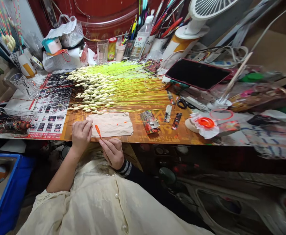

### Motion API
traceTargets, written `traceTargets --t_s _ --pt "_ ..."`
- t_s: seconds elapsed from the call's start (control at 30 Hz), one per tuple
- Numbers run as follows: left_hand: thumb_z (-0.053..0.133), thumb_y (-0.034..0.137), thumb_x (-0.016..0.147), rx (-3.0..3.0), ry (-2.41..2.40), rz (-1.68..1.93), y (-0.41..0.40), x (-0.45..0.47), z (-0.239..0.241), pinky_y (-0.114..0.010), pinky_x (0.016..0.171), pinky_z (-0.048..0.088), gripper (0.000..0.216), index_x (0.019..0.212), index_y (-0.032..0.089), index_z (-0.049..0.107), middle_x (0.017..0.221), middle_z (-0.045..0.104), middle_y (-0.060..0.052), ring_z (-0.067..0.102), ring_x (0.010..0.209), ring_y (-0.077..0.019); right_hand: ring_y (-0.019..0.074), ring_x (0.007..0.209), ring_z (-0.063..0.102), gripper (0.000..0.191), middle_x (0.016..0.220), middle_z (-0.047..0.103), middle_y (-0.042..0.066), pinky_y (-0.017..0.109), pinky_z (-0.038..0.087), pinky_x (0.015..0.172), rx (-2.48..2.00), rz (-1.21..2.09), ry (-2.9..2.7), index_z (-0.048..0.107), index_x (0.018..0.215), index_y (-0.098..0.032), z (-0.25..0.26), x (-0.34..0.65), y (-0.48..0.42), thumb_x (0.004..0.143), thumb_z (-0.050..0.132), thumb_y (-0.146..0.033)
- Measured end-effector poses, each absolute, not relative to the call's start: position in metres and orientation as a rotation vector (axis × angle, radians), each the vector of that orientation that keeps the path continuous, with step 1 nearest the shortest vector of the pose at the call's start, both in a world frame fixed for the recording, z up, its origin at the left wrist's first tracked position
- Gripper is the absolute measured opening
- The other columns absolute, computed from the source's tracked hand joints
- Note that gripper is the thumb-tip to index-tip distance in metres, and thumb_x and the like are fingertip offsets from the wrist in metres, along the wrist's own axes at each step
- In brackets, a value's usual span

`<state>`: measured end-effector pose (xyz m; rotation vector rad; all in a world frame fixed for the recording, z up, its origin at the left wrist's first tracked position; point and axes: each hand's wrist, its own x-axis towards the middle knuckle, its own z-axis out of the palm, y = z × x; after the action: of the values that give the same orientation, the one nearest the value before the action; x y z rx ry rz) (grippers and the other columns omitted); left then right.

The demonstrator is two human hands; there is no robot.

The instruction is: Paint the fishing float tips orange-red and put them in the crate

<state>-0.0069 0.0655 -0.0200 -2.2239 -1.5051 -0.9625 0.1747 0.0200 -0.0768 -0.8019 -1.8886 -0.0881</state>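
My left hand (81,134) rests at the table's front edge, fingers curled in a pinch beside a stained paper sheet (112,124). What it pinches is too thin to make out. My right hand (112,152) is closed round a small brush whose orange tip (98,130) points up over the paper's left edge. Behind the paper lies a spread of several cream-coloured fishing floats (91,89) on long yellow-green stems (138,85).
A dish of orange paint on white tissue (205,123) sits to the right. Scissors (182,103), small tools and a dark phone (198,74) lie nearby. Pen holders, a bottle (141,39), a glass (102,50) and a fan (199,16) line the back. A blue crate (8,192) stands lower left.
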Motion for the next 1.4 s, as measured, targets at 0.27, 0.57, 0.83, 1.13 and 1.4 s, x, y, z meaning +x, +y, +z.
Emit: traceTargets --t_s 0.27,0.57,0.83,1.13,1.4 --pt "0.055 0.022 0.093 -2.199 -1.414 -0.993 0.0660 -0.0081 -0.0217 -0.038 0.094 0.040 0.027 0.118 0.019 0.064 0.105 0.070 -0.009 0.060 0.097 -0.0206 0.0193 0.101 0.055 0.060 0.114 0.070 0.007 0.039 0.044 0.096 -0.826 -0.098 -1.898 0.041 0.147 -0.022 -0.0781 0.1704 0.0201 0.089 0.056 -0.010" --pt "0.055 0.022 0.093 -2.202 -1.434 -0.987 0.0662 -0.0082 -0.0224 -0.038 0.093 0.040 0.027 0.118 0.020 0.064 0.106 0.071 -0.009 0.061 0.096 -0.0206 0.0193 0.104 0.056 0.063 0.116 0.070 0.007 0.038 0.044 0.096 -0.847 -0.103 -1.903 0.040 0.148 -0.022 -0.0773 0.1688 0.0203 0.089 0.057 -0.009" --pt "0.055 0.021 0.092 -2.204 -1.430 -0.993 0.0664 -0.0087 -0.0235 -0.038 0.094 0.040 0.028 0.118 0.020 0.064 0.107 0.071 -0.009 0.061 0.098 -0.0211 0.0202 0.101 0.056 0.064 0.117 0.069 0.007 0.039 0.044 0.093 -0.848 -0.100 -1.907 0.041 0.147 -0.022 -0.0768 0.1686 0.0197 0.088 0.059 -0.008" --pt "0.055 0.021 0.092 -2.210 -1.422 -1.001 0.0660 -0.0092 -0.0239 -0.039 0.094 0.040 0.028 0.119 0.020 0.063 0.107 0.070 -0.009 0.061 0.099 -0.0215 0.0192 0.102 0.055 0.065 0.117 0.069 0.006 0.038 0.042 0.095 -0.863 -0.095 -1.915 0.039 0.149 -0.024 -0.0767 0.1687 0.0198 0.089 0.058 -0.009" --pt "0.055 0.021 0.092 -2.217 -1.417 -1.005 0.0657 -0.0081 -0.0219 -0.038 0.092 0.040 0.028 0.119 0.020 0.062 0.105 0.070 -0.009 0.060 0.097 -0.0210 0.0193 0.102 0.055 0.064 0.118 0.069 0.006 0.038 0.043 0.095 -0.869 -0.095 -1.923 0.038 0.149 -0.023 -0.0765 0.1691 0.0194 0.090 0.056 -0.009"
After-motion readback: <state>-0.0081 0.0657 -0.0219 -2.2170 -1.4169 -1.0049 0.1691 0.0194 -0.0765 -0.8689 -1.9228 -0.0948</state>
